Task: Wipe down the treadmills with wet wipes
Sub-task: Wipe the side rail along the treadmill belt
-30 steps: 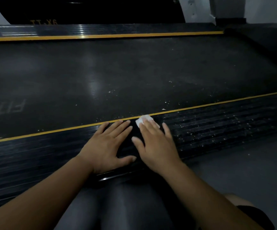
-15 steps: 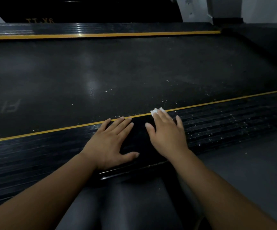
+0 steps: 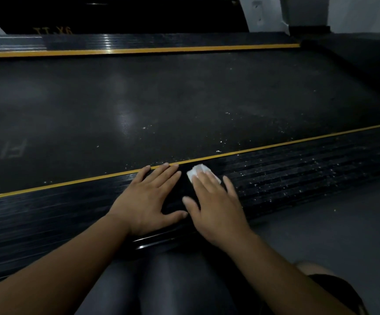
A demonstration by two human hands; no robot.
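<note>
1. Fingers point(image 3: 205, 186) of our right hand point(image 3: 217, 210), straight and slightly spread, press the wipe point(image 3: 195, 173) onto the side rail point(image 3: 298, 165).
2. Our left hand point(image 3: 148, 201) lies flat just beside it.
3. Leftover dust point(image 3: 309, 178) lies rightward along the rail, so our right hand's closer.

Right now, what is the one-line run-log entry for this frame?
phase: wiping side rail | left hand: flat on rail | right hand: presses wet wipe on rail by yellow stripe | white specks: rail rightward, belt

Black treadmill point(image 3: 184, 98) on a grey floor point(image 3: 343, 235), seen from the side.
Its ribbed near rail point(image 3: 309, 176) (yellow-edged, dotted with white specks point(image 3: 284, 194)) bears the left hand point(image 3: 148, 198) flat and the right hand point(image 3: 216, 208) pressing a white wet wipe point(image 3: 199, 172).
</note>
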